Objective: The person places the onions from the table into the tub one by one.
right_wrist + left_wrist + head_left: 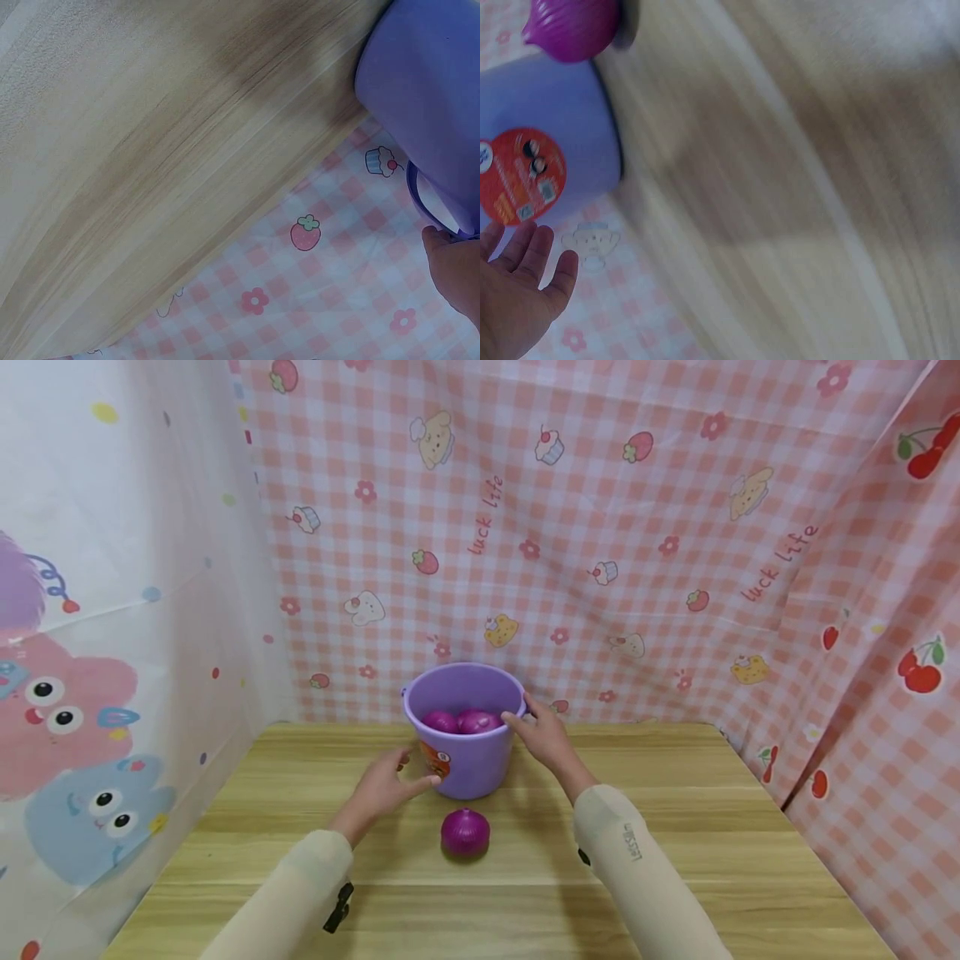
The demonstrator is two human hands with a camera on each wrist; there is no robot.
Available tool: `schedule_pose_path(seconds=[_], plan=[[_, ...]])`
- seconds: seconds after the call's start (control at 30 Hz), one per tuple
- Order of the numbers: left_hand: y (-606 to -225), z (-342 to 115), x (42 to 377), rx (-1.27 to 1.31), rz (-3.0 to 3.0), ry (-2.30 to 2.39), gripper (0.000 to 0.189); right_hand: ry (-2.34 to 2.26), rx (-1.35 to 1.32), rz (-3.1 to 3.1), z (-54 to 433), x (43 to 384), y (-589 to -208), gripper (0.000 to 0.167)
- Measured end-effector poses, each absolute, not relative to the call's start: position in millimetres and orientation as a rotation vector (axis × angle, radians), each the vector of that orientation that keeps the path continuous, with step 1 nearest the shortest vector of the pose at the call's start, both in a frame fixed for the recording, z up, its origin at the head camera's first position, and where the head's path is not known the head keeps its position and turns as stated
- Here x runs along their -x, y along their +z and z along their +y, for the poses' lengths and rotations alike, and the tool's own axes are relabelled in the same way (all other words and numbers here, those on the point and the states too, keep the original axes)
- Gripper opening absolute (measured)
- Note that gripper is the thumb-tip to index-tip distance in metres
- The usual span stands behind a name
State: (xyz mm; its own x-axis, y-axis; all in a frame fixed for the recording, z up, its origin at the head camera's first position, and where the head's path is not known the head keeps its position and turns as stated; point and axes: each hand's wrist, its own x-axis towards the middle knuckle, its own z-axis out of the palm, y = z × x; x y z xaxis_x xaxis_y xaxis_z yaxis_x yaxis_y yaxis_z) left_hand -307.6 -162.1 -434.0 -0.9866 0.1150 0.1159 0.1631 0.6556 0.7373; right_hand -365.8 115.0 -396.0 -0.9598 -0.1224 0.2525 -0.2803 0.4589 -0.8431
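Note:
A purple bucket (471,760) stands at the back of the wooden table, with several red onions (477,721) inside. Its rim is pinched at the right by my right hand (546,737), the thumb over the front edge and the fingers outside. In the right wrist view the fingers (454,277) meet the rim beside the bucket's handle (424,202). At the bucket's left side, my left hand (384,787) has its fingers spread and holds nothing. The left wrist view shows it near the round red label (526,176). A single red onion (465,834) sits upright on the table before the bucket.
A pink checked cloth (600,527) hangs right behind the table's back edge. White printed cloth (187,568) closes off the left side, and cherry-print cloth (892,635) the right. The wooden tabletop (645,802) extends to both sides of the bucket.

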Motion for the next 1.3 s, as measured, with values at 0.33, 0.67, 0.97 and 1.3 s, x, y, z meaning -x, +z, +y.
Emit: schedule_pose_path(seconds=[0.33,0.67,0.97,1.3], plan=[[-453.1,-142.2,293.0,0.331,-2.870,-1.298,0.081,1.520,-0.377,-2.540,115.5,365.8,-397.1,0.066],[-467.7,-129.2,285.5,0.437,-2.974,-1.221,0.085,1.537,-0.356,-2.544,115.3,364.1,-396.3,0.065],[-474.6,-121.0,279.8,0.541,-3.026,-1.116,0.083,1.534,-0.349,-2.560,115.7,365.1,-396.7,0.067],[-482.4,-118.2,281.3,0.597,-3.016,-1.104,0.068,1.520,-0.355,-2.555,114.7,363.7,-395.1,0.066]])
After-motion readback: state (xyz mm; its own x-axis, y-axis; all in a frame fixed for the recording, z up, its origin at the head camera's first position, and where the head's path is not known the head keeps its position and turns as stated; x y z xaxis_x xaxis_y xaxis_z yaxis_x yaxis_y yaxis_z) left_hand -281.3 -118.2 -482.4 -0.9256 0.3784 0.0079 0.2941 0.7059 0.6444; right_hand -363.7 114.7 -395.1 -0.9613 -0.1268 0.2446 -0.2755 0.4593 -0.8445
